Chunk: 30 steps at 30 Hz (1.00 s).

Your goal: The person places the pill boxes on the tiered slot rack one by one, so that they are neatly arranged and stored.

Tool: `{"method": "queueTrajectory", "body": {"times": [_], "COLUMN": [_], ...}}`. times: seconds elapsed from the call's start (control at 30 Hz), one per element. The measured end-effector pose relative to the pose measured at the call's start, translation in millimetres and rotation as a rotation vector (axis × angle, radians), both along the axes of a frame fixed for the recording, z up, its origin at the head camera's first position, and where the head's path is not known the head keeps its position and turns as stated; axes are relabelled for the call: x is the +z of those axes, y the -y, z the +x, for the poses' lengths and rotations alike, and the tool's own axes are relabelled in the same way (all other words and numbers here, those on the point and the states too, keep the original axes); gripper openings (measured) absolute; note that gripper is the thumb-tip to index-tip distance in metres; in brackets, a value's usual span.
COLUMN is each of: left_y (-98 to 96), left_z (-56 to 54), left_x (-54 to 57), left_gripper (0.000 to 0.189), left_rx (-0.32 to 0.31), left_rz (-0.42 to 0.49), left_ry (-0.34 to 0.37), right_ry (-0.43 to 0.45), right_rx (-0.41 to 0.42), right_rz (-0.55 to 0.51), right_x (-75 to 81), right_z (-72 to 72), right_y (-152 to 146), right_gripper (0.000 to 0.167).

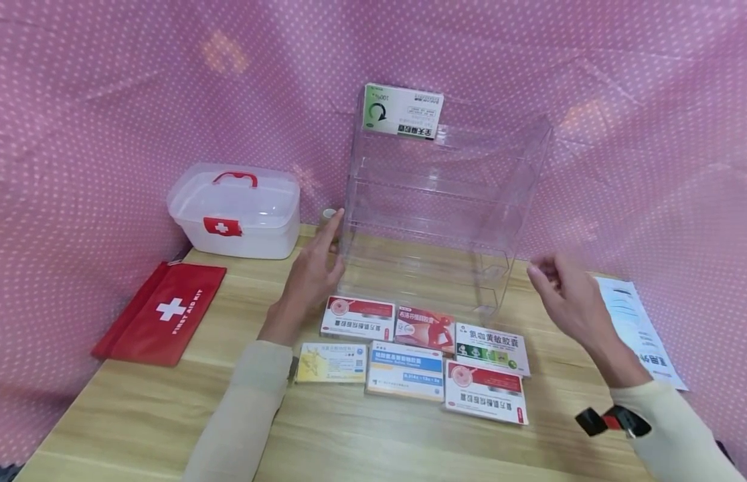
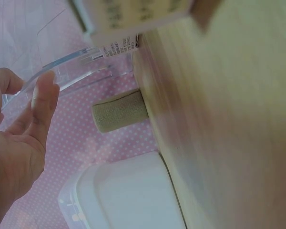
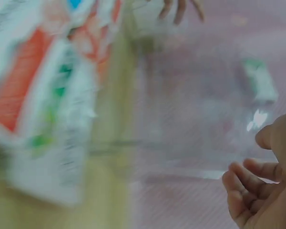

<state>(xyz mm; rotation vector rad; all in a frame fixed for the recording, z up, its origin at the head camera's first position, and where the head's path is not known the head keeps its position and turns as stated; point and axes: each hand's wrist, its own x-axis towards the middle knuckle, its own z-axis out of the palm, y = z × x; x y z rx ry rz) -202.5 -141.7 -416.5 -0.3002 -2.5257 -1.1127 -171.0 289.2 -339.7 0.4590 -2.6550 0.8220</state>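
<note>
A clear acrylic tiered display rack stands at the back of the table. On its top tier sits a white and green medicine box. My left hand is at the rack's left side, fingers extended, with the fingertips right at its edge in the left wrist view. To the right of the rack, my right hand hovers with loosely bent fingers and nothing in them. In front of the rack lie several medicine boxes in two rows, among them a red and white box, a blue and white box and a yellow box.
At the back left stands a white lidded first-aid box with a red handle. A red first-aid pouch lies before it. Behind my left hand is a brownish roll. A printed sheet lies at the right; a pink dotted cloth hangs behind.
</note>
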Motion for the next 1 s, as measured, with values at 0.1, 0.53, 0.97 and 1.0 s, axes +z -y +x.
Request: {"method": "queueTrajectory", "body": {"times": [0.1,0.53,0.97,1.0], "left_y": [0.7,-1.7,-3.0,-2.8], "left_z": [1.1,1.3,0.1,0.0], "left_x": [-0.8,2.2,1.9,1.8], "left_gripper": [0.095,0.094,0.096,0.096], "left_rx": [0.005,0.003,0.014,0.014], "left_rz": [-0.005,0.0,-0.021,-0.021], "left_ry": [0.007,0.016,0.034,0.033], "right_ry": [0.221,0.655,0.625,0.621], "right_rx": [-0.074,-0.01,0.061,0.053], "right_rz": [-0.001,-0.014,-0.15,-0.152], "right_x": [-30.7,-100.5,-105.7,-104.7], "right_z": [13.0,41.9,50.2,51.0], "right_y": [-22,-45,-48,-48], "right_gripper": [0.033,0.06,0.059,0.059]}}
